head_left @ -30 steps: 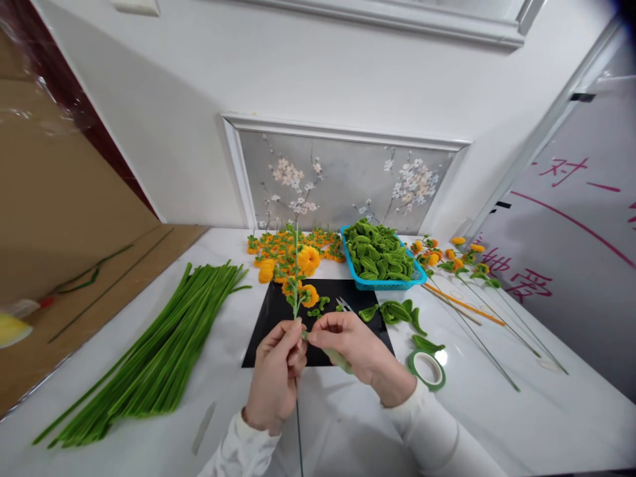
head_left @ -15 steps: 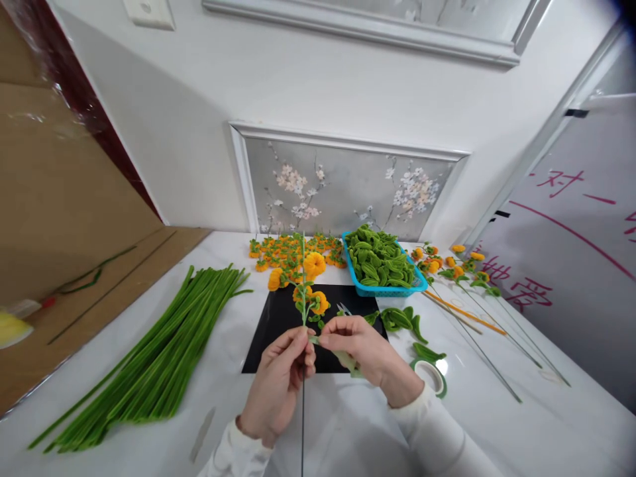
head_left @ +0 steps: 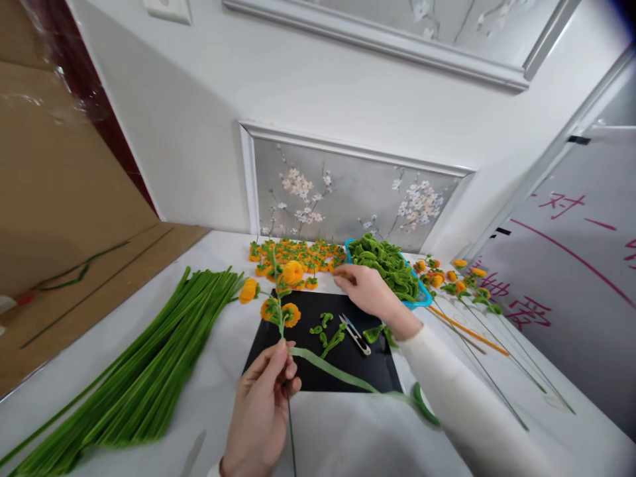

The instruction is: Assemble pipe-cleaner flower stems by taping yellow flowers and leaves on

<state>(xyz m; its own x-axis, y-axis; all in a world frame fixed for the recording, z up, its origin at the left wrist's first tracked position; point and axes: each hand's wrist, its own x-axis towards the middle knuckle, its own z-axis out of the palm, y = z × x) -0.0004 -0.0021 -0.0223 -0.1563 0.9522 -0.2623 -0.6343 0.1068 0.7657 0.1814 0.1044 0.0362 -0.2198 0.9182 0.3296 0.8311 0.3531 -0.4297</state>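
We find the left hand (head_left: 261,404), low in the centre of the frame, pinching the wire stem of a flower sprig (head_left: 278,308) between thumb and fingertips; the sprig rises upright from the grip and carries orange blossoms and green leaves above the near edge of the black mat (head_left: 342,368). A strip of green floral tape (head_left: 342,375) runs from the pinch point toward the lower right, ending at the tape roll (head_left: 424,404) on the white table (head_left: 348,437). The right hand (head_left: 365,289), centre frame, reaches out over the far edge of the mat with fingers curled toward the pile of orange flower heads (head_left: 298,255); we cannot tell whether it grasps anything. Small snips (head_left: 355,334) lie on the mat. A blue basket (head_left: 422,298) of green leaves sits right of the hand, and a bundle of green stems (head_left: 144,377) lies at lower left.
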